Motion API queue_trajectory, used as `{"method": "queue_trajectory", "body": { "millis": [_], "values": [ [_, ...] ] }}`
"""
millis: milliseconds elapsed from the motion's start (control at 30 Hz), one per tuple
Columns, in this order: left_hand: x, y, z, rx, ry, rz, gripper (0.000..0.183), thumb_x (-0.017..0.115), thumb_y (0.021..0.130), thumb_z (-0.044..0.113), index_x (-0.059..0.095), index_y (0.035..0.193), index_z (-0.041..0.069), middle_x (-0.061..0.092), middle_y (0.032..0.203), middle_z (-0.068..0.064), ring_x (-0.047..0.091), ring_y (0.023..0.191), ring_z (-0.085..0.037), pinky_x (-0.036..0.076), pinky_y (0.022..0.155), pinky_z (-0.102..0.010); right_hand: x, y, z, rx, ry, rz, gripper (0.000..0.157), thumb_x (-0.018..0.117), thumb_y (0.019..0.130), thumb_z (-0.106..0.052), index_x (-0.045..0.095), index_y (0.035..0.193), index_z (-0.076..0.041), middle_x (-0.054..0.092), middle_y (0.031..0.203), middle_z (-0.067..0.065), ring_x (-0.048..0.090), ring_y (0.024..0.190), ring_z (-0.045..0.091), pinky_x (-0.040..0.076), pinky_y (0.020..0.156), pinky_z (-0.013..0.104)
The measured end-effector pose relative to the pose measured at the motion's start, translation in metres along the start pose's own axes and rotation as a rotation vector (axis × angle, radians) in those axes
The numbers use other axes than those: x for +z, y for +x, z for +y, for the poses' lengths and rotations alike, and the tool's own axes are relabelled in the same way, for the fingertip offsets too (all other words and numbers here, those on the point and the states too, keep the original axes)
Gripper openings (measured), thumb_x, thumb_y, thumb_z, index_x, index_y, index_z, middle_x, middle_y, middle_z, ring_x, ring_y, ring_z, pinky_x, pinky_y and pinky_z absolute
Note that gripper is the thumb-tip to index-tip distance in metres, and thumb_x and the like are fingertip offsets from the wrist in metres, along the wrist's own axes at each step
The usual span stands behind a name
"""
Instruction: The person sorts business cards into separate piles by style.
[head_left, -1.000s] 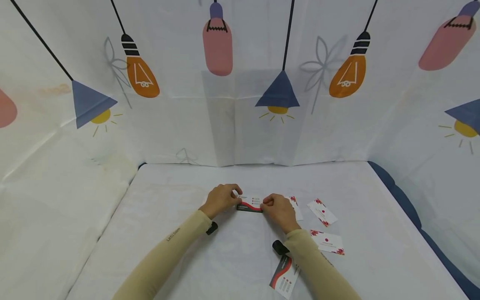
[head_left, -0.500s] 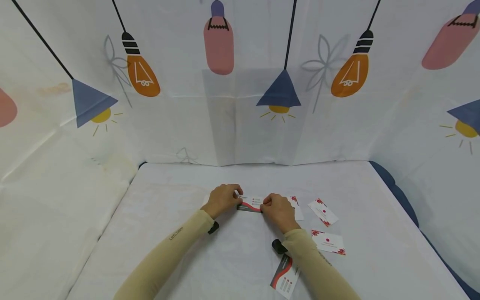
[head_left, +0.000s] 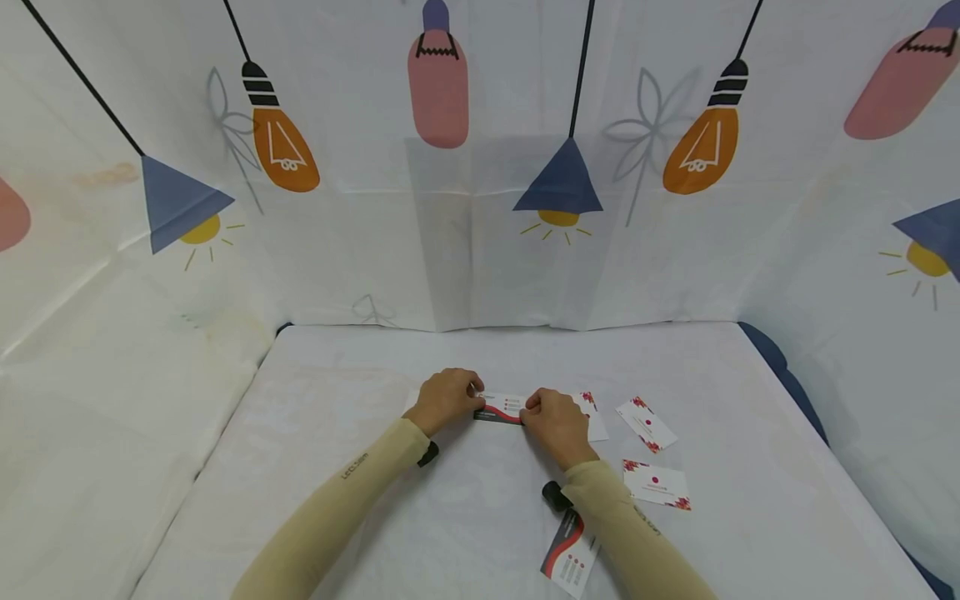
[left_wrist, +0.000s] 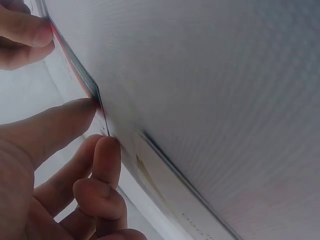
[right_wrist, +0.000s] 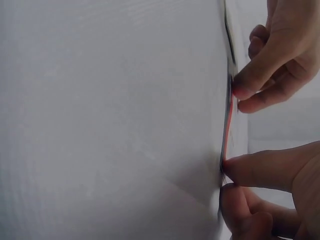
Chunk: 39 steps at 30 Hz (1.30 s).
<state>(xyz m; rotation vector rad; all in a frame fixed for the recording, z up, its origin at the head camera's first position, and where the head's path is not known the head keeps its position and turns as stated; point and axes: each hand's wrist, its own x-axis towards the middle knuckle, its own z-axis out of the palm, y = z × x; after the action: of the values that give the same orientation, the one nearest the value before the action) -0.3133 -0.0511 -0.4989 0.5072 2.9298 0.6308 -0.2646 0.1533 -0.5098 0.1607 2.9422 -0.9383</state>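
Observation:
A white business card (head_left: 501,408) with a red and dark grey wave lies flat near the middle of the white table. My left hand (head_left: 447,398) pinches its left end, thumb at the front corner. At the opposite end, my right hand (head_left: 561,423) has thumb and fingertips on the card's right edge. From the right wrist, the card (right_wrist: 228,125) shows edge-on between both thumbs. Beside the left fingertips, the left wrist view shows another pale card (left_wrist: 170,187) with gold marking; in the head view that card is mostly hidden behind the left hand.
White cards with red floral corners lie to the right: a partly covered card (head_left: 594,419), a slanted card (head_left: 647,423) and a lower card (head_left: 657,483). Another red-and-grey card (head_left: 568,557) sits partly under the right forearm. A printed cloth wall (head_left: 480,250) rises behind the table.
Both hands keep their places at the two ends of the card. Only tiny shifts show, mostly of the whole view.

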Motion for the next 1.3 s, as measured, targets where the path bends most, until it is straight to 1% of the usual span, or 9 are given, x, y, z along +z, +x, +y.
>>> {"method": "queue_trajectory", "body": {
  "millis": [200,467,667,800,933,1033,1167,1233,1300],
  "values": [
    [0.000,-0.001,-0.001,-0.007,-0.012,0.015,0.022,0.080,0.086,0.025,0.074,0.105,0.016,0.069,0.087,0.005,0.059,0.074,-0.012,0.048,0.066,-0.032,0.002,-0.003,0.000,-0.022,-0.009,0.026,0.007,0.071,0.084,-0.019,0.073,0.089,-0.014,0.066,0.079,-0.006,0.060,0.069,0.013,0.047,0.061,0.036],
    [-0.001,-0.002,-0.003,-0.010,-0.033,0.006,0.026,0.077,0.088,0.026,0.073,0.111,0.015,0.068,0.087,0.005,0.058,0.072,-0.011,0.048,0.066,-0.031,0.000,-0.005,0.000,-0.012,0.034,0.031,0.010,0.070,0.086,-0.021,0.074,0.092,-0.014,0.067,0.079,-0.006,0.060,0.071,0.012,0.048,0.063,0.034],
    [-0.003,-0.003,-0.004,-0.009,-0.037,0.027,0.025,0.076,0.089,0.026,0.073,0.112,0.017,0.067,0.086,0.006,0.057,0.071,-0.011,0.047,0.064,-0.030,-0.002,-0.007,-0.001,0.005,0.053,0.038,0.012,0.069,0.087,-0.024,0.075,0.092,-0.015,0.069,0.081,-0.006,0.061,0.072,0.012,0.049,0.065,0.035],
    [-0.003,-0.005,-0.004,0.013,-0.053,0.045,0.024,0.077,0.089,0.026,0.073,0.111,0.019,0.068,0.086,0.007,0.056,0.069,-0.010,0.046,0.062,-0.029,-0.005,-0.009,-0.001,0.019,0.063,0.033,0.014,0.069,0.087,-0.026,0.076,0.094,-0.016,0.070,0.084,-0.006,0.062,0.075,0.012,0.050,0.068,0.037],
    [-0.002,-0.008,-0.002,0.063,-0.087,0.054,0.023,0.077,0.089,0.027,0.074,0.110,0.020,0.068,0.087,0.009,0.055,0.068,-0.009,0.045,0.060,-0.027,-0.010,-0.015,-0.002,0.046,0.092,0.028,0.017,0.071,0.088,-0.029,0.076,0.098,-0.016,0.071,0.087,-0.006,0.062,0.076,0.013,0.050,0.068,0.037],
    [-0.002,-0.010,-0.001,0.117,-0.169,0.040,0.022,0.076,0.090,0.026,0.073,0.111,0.019,0.067,0.087,0.010,0.055,0.067,-0.009,0.046,0.058,-0.027,-0.014,-0.021,-0.004,0.055,0.100,0.029,0.020,0.071,0.088,-0.031,0.076,0.100,-0.016,0.071,0.088,-0.006,0.062,0.076,0.013,0.049,0.067,0.036],
    [0.001,-0.011,-0.001,0.230,-0.304,-0.008,0.024,0.076,0.092,0.023,0.072,0.114,0.015,0.065,0.092,0.009,0.052,0.064,-0.008,0.045,0.057,-0.025,-0.016,-0.030,-0.005,0.039,0.087,0.027,0.024,0.071,0.087,-0.033,0.076,0.104,-0.017,0.071,0.089,-0.006,0.061,0.077,0.013,0.047,0.065,0.034],
    [0.002,-0.012,-0.002,0.291,-0.344,-0.031,0.026,0.077,0.091,0.021,0.072,0.116,0.015,0.066,0.094,0.008,0.050,0.063,-0.007,0.044,0.058,-0.024,-0.018,-0.035,-0.004,0.025,0.087,0.027,0.025,0.072,0.087,-0.034,0.076,0.105,-0.017,0.070,0.088,-0.007,0.060,0.075,0.013,0.046,0.064,0.033],
    [0.004,-0.013,-0.002,0.342,-0.365,-0.048,0.029,0.079,0.090,0.021,0.071,0.117,0.015,0.067,0.097,0.007,0.048,0.064,-0.006,0.043,0.060,-0.023,-0.021,-0.041,-0.002,0.006,0.086,0.026,0.027,0.074,0.087,-0.035,0.075,0.106,-0.016,0.070,0.087,-0.007,0.058,0.073,0.013,0.046,0.061,0.032]
  ]
}}
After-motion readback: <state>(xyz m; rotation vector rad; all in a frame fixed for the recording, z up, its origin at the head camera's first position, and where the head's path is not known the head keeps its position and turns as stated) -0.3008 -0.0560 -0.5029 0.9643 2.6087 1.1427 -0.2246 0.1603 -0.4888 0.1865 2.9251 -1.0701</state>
